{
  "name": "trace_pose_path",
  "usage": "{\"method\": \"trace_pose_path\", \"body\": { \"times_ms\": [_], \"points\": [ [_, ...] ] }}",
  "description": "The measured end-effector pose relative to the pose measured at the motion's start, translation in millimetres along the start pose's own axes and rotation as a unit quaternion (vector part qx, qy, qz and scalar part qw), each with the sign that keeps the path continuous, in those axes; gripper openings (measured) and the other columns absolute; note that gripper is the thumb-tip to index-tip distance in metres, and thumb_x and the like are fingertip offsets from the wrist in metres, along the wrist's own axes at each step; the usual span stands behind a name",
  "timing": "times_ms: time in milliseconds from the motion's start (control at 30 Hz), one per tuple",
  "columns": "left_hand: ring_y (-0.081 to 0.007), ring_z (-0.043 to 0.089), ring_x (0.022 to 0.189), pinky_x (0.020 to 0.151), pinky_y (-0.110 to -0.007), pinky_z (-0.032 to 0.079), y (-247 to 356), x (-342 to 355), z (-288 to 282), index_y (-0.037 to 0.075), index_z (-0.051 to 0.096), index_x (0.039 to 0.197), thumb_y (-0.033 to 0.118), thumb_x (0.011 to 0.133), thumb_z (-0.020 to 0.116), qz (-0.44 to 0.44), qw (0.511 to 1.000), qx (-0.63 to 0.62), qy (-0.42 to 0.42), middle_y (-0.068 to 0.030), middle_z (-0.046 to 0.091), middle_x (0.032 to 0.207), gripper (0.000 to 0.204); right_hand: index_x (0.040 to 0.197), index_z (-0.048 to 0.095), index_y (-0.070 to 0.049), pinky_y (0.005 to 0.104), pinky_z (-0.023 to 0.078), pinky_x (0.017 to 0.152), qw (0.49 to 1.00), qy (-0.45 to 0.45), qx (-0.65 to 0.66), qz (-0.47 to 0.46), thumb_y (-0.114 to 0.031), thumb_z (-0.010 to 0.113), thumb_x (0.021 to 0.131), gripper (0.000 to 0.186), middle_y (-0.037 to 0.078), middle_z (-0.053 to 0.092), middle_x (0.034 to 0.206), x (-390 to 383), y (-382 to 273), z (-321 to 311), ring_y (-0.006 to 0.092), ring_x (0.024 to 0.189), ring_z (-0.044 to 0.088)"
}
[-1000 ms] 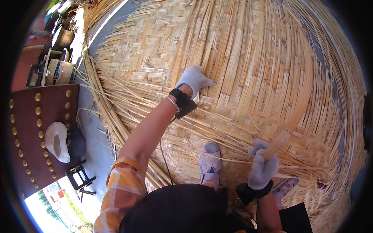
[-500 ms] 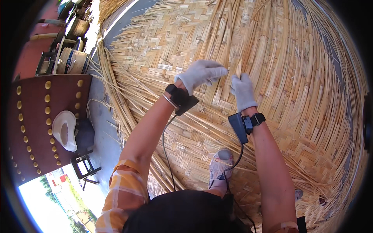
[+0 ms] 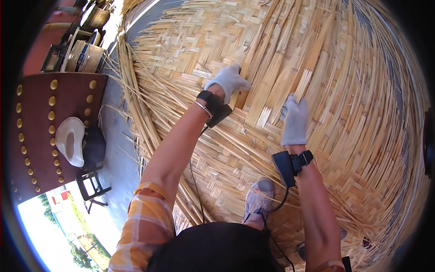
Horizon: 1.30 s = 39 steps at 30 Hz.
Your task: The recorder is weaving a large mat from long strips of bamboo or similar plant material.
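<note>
A large mat of pale split-bamboo strips (image 3: 195,54) spreads below me, woven in a zigzag pattern on the left and with long loose strips running away from me on the right. My left hand (image 3: 228,81), in a white-grey knitted glove, rests on the weave with thumb and fingers apart. A small dark gap shows beside its thumb. My right hand (image 3: 295,120), gloved alike, is closed at the near end of a bamboo strip (image 3: 317,47) slanting away to the upper right. Its curled fingers are partly hidden. Both wrists wear black straps with a boxy device and cable.
My shoe (image 3: 260,197) stands on the mat. Long unwoven strips (image 3: 129,86) fringe its left edge. Beyond are a dark red studded door (image 3: 38,118), a pale hat (image 3: 71,140), a black stool (image 3: 92,187) and round tubs (image 3: 86,56). Bright outdoors shows at lower left.
My right hand has drawn nearer to me and slightly right. My left hand has dropped onto the weave, its fingers spreading. The strips between them have shifted, slanting more to the right.
</note>
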<state>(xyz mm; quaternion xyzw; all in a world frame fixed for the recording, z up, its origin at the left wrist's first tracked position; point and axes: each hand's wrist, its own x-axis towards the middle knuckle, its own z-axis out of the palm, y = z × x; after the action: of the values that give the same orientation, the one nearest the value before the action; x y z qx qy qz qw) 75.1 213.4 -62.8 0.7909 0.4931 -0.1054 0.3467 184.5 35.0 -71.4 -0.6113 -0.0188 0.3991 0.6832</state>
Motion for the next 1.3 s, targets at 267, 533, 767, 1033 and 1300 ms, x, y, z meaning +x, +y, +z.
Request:
{"method": "trace_pose_path", "body": {
  "times_ms": [267, 533, 767, 1033, 1300],
  "points": [
    [-0.0246, 0.061, 0.072, 0.061, -0.031, 0.05, 1, -14, -2, -0.001, 0.057, 0.104, 0.053, 0.082, 0.055, 0.147, 0.767, -0.608, -0.141, -0.0155, 0.062, 0.091, 0.058, 0.1, 0.052, -0.003, 0.0202, 0.032, 0.042, 0.999, 0.036, 0.017, -0.018, -0.01, 0.043, 0.088, 0.017, -0.003, 0.046, 0.068, 4, 6, 8, 0.0036, 0.05, 0.039],
    [-0.0278, 0.058, 0.096, 0.074, -0.04, 0.054, 11, -1, -1, 0.001, 0.048, 0.12, 0.055, 0.085, 0.045, 0.121, 0.778, -0.527, -0.319, -0.0133, 0.058, 0.102, 0.065, 0.094, 0.059, -0.001, 0.0256, 0.042, 0.05, 0.988, -0.057, -0.105, 0.094, -0.01, 0.045, 0.085, 0.018, 0.002, 0.053, 0.059, 31, 6, -10, 0.0141, 0.054, 0.053],
    [-0.0231, 0.055, 0.099, 0.086, -0.046, 0.046, -21, -10, -14, 0.009, 0.047, 0.121, 0.028, 0.084, 0.06, 0.21, 0.61, -0.756, -0.109, -0.0081, 0.056, 0.106, 0.043, 0.085, 0.062, 0.0, 0.0361, 0.049, 0.065, 0.628, -0.317, -0.656, -0.274, -0.015, 0.053, 0.081, 0.018, 0.019, 0.061, 0.076, 61, 2, -22, 0.0276, 0.072, 0.061],
    [-0.0179, 0.057, 0.086, 0.072, -0.036, 0.051, -74, -29, -18, 0.006, 0.054, 0.113, 0.0, 0.082, 0.055, -0.065, 0.685, -0.671, 0.274, -0.0044, 0.058, 0.095, 0.031, 0.081, 0.064, -0.004, 0.0409, 0.047, 0.071, 0.764, -0.228, -0.603, -0.036, -0.022, 0.062, 0.075, 0.019, 0.019, 0.062, 0.081, 26, -19, -24, 0.0337, 0.08, 0.06],
    [-0.0176, 0.06, 0.074, 0.063, -0.034, 0.052, -73, -39, -17, 0.004, 0.055, 0.113, 0.003, 0.081, 0.057, -0.134, 0.735, -0.648, 0.146, -0.0075, 0.06, 0.089, 0.033, 0.084, 0.065, -0.008, 0.0399, 0.046, 0.071, 0.684, -0.171, -0.694, -0.144, -0.027, 0.061, 0.076, 0.02, 0.015, 0.063, 0.081, 16, -46, -39, 0.0323, 0.079, 0.06]
  ]
}}
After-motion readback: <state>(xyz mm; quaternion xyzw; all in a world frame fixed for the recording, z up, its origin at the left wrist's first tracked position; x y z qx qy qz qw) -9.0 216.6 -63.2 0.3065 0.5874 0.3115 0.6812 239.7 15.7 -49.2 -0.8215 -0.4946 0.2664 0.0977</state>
